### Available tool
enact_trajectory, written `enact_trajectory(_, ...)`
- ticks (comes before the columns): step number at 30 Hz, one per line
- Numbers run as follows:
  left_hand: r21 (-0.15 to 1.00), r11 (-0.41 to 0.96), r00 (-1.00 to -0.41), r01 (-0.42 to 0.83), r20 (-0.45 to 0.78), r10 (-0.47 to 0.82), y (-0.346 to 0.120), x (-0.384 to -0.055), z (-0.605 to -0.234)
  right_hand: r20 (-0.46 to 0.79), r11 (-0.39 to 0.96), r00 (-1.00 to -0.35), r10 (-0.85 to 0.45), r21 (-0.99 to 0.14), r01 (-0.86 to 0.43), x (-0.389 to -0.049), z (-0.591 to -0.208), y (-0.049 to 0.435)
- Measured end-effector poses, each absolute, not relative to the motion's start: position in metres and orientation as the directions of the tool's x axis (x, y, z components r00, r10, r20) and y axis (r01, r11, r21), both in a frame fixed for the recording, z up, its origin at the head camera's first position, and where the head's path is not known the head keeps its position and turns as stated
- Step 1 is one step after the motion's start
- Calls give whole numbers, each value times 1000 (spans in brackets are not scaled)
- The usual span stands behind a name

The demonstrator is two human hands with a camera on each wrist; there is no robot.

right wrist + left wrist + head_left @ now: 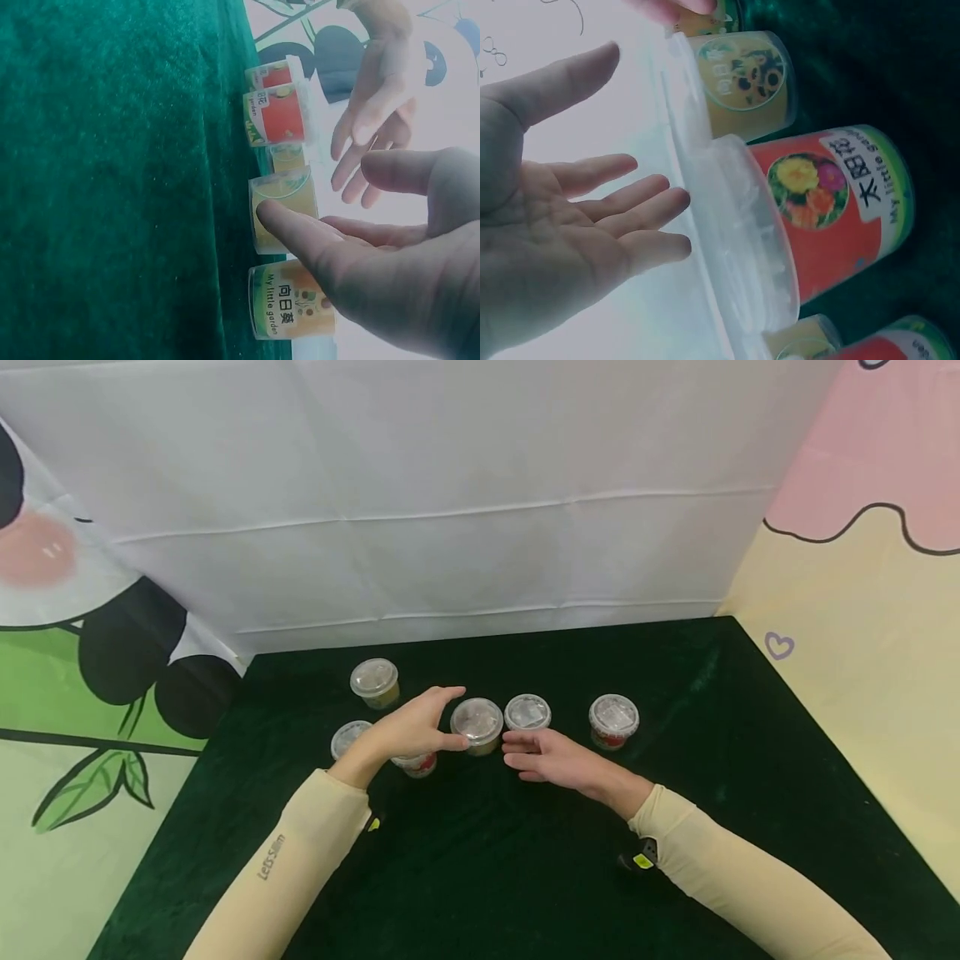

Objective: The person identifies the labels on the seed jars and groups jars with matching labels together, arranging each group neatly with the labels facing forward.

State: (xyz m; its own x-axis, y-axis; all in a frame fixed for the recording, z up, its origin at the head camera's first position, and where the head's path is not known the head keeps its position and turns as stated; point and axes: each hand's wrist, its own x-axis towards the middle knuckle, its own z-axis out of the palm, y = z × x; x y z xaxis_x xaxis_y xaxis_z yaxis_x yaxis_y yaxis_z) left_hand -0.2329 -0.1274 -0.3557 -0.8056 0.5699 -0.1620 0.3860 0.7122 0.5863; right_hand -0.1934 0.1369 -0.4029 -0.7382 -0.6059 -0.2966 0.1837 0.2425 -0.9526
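Note:
My left hand (412,727) reaches over the cups with fingers extended and thumb apart. Its thumb tip overlaps the near left edge of a lidded plastic cup (477,720); I cannot tell if they touch. Under that hand is a red-labelled cup (420,766), its flower picture plain in the left wrist view (817,210). My right hand (558,762) has its fingers stretched leftward, in front of another lidded cup (528,712). In the right wrist view, the right hand (382,262) partly covers a yellowish cup (277,225) and a sunflower-labelled cup (289,304). Neither hand holds anything.
A yellowish cup (374,683) stands at the back left, and a lid (348,737) shows beside the left wrist. At the right stands a red-labelled cup (613,722). Dark green cloth (480,877) covers the table. A white sheet (465,502) hangs behind.

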Motion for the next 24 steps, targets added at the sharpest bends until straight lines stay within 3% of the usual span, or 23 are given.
enact_trajectory(11,551,761,-803,344,-248,543,-121,-245,-371,-347,204,-687,-639,-937,285,-199,-414,133)
enact_trajectory(24,552,756,-792,351,-256,554,-118,-245,-376,-356,195,-689,-631,-933,303,-201,-413,129)
